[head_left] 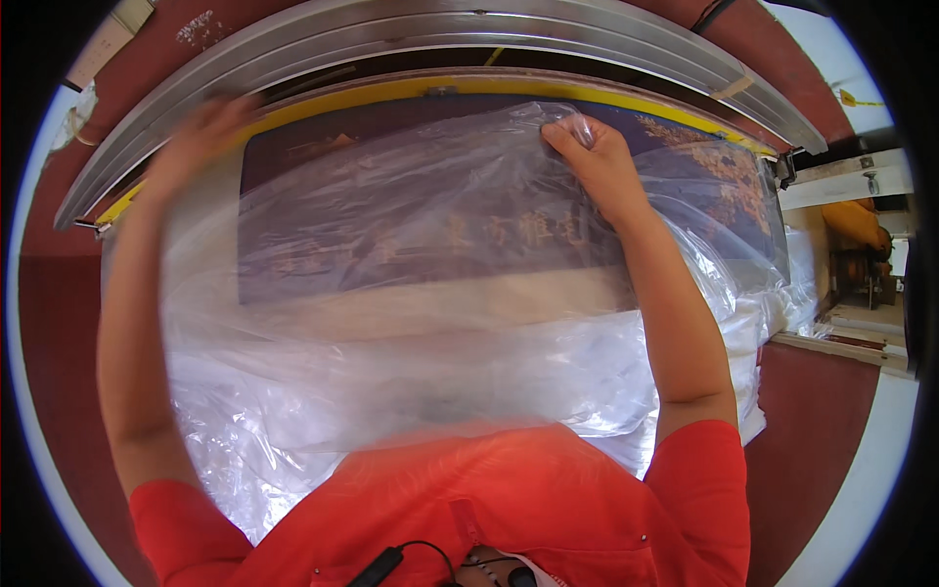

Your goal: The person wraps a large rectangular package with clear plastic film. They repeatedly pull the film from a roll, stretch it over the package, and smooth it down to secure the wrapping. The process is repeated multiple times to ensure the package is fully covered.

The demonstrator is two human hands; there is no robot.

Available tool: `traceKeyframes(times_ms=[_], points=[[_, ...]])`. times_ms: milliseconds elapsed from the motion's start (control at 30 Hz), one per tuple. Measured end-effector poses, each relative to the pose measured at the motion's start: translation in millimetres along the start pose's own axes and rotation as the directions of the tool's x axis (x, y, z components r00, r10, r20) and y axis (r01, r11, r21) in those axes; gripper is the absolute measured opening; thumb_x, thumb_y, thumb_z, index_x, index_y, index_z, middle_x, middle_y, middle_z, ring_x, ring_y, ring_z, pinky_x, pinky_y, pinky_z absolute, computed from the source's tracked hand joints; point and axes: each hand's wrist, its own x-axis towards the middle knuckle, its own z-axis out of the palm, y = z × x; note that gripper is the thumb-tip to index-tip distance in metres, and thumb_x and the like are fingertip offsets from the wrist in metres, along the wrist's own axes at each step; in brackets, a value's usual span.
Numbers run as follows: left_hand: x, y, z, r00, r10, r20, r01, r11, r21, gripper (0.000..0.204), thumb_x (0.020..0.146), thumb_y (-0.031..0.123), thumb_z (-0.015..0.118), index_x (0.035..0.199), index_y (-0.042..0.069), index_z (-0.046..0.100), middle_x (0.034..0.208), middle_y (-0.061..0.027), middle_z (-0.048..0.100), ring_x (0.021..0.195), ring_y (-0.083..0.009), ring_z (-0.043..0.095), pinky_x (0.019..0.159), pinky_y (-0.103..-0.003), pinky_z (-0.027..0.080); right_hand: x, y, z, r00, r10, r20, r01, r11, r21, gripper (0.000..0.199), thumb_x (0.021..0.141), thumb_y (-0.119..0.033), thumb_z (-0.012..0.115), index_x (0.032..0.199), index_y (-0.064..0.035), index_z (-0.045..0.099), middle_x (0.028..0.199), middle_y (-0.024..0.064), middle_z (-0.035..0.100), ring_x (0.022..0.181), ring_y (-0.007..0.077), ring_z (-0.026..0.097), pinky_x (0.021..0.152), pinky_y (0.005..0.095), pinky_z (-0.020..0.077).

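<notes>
My right hand (pixel 599 161) pinches the edge of a thin, clear plastic sheet (pixel 411 196) and holds it raised. The sheet drapes down toward my body, wrinkled and see-through. At the far left my left hand (pixel 210 132) is smeared by motion beside the yellow strip, so its fingers cannot be read. Beneath the plastic lies a dark purple-blue printed panel (pixel 685 235) with pinkish-gold characters and a floral pattern at its right side. A pale band runs along the panel's near edge.
A curved-looking grey metal rail (pixel 391 39) spans the far side, with a yellow strip (pixel 362 90) in front of it. Heaped shiny plastic (pixel 264 421) lies close to my body. Part of a machine (pixel 866 254) shows at the right, above a dark red floor (pixel 822 421).
</notes>
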Motion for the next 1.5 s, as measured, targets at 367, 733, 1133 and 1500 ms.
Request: traceKeyframes(times_ms=[367, 733, 1133, 1500], points=[[-25.0, 144.5, 124.5, 0.925, 0.307, 0.224, -0.081, 0.736, -0.673, 0.019, 0.077, 0.014, 0.05, 0.061, 0.007, 0.042, 0.059, 0.0048, 0.036, 0.055, -0.0045, 0.032, 0.047, -0.021, 0.027, -13.3, 9.7, -115.5, 0.856, -0.491, 0.16, 0.348, 0.32, -0.881, 0.023, 0.07, -0.024, 0.061, 0.066, -0.0049, 0.048, 0.064, 0.0011, 0.05, 0.061, 0.0164, 0.045, 0.054, 0.0284, 0.036], [-146.5, -251.5, -1.2, 0.646, -0.503, -0.574, 0.735, 0.614, 0.288, 0.028, 0.076, 0.031, 0.046, 0.083, 0.004, 0.05, 0.075, -0.0164, 0.056, 0.074, -0.0306, 0.054, 0.064, -0.037, 0.041, -108.5, -7.4, 36.6, 0.943, -0.167, 0.288, 0.33, 0.366, -0.87, 0.069, 0.073, -0.056, 0.039, 0.126, -0.0138, 0.025, 0.135, 0.0085, 0.01, 0.123, 0.0348, 0.003, 0.091, 0.0591, 0.0011], [-118.8, -231.9, 17.6, 0.53, -0.52, -0.67, 0.794, 0.583, 0.175, 0.04, 0.076, 0.034, 0.035, 0.094, 0.002, 0.051, 0.096, -0.0225, 0.052, 0.091, -0.0371, 0.049, 0.077, -0.043, 0.038, -357.0, 205.1, -105.6, 0.7, 0.652, 0.292, -0.647, 0.752, -0.127, 0.06, 0.069, -0.025, 0.059, 0.118, -0.0076, 0.03, 0.102, 0.0109, 0.047, 0.097, 0.0255, 0.046, 0.082, 0.0362, 0.0373], [-119.6, -240.7, 15.9, 0.549, -0.485, -0.681, 0.755, 0.637, 0.155, 0.038, 0.078, 0.035, 0.036, 0.096, 0.005, 0.05, 0.097, -0.0198, 0.053, 0.091, -0.0364, 0.049, 0.077, -0.042, 0.039, -297.9, 85.7, -130.0, 0.705, 0.405, -0.582, 0.067, 0.779, 0.623, 0.031, 0.079, -0.012, 0.038, 0.108, -0.0032, 0.043, 0.102, 0.0095, 0.052, 0.086, 0.0244, 0.052, 0.077, 0.0353, 0.0424]])
